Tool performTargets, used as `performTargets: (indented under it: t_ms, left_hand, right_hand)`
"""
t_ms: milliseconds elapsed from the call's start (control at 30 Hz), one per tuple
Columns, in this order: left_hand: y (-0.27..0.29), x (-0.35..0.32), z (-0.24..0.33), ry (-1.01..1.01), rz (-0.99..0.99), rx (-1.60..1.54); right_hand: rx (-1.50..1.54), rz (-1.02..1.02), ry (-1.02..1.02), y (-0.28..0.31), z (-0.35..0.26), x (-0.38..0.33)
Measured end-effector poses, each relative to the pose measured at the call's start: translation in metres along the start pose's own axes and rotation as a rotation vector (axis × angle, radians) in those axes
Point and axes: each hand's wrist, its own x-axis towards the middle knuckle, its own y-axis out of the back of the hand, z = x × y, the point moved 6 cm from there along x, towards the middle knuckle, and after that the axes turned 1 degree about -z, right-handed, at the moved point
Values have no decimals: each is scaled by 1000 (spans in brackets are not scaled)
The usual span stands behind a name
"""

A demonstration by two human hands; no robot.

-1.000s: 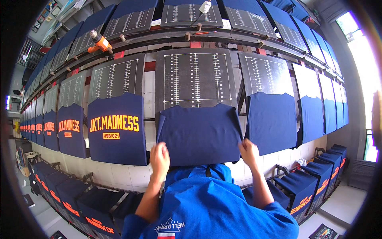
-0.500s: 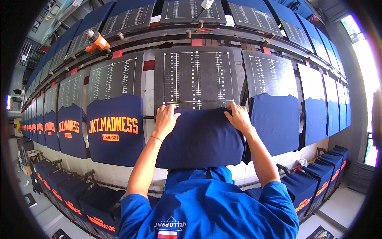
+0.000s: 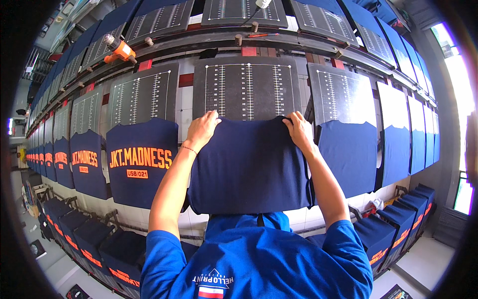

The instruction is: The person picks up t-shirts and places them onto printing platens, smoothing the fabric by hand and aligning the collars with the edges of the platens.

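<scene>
On the center board (image 3: 236,89), the dark blue shirt (image 3: 249,167) is lying over the near half, its upper edge running across the white ruled lines. Your left hand (image 3: 201,128) is grasping the shirt's upper left corner, with the fingertips pinching the cloth. Your right hand (image 3: 300,129) is grasping the upper right corner in the same way. Both forearms are extending forward along the shirt's sides, and a thin bracelet (image 3: 189,148) is circling your left wrist. The shirt's front face is showing no print.

To the left, a printed shirt (image 3: 142,192) is covering the near part of the next board, bearing orange lettering. To the right, a plain shirt (image 3: 347,154) is covering the near part of another board. Beyond the boards, a rail (image 3: 199,46) is running crosswise; an orange tool (image 3: 120,51) and a red pen (image 3: 263,35) are lying near it.
</scene>
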Motion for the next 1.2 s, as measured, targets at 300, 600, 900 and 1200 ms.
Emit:
performTargets:
  t_ms: [300, 600, 900, 1200]
  left_hand:
    - [2, 1, 30, -24, 48, 170]
    - [48, -100, -61, 533, 215, 619]
    - [4, -202, 66, 338, 15, 220]
    - [125, -409, -181, 843, 387, 164]
  right_hand:
    - [-215, 85, -73, -4, -8, -4]
    - [-543, 1, -403, 15, 29, -69]
    - [-210, -169, 38, -125, -168, -27]
    - [-551, -91, -301, -43, -44, -31]
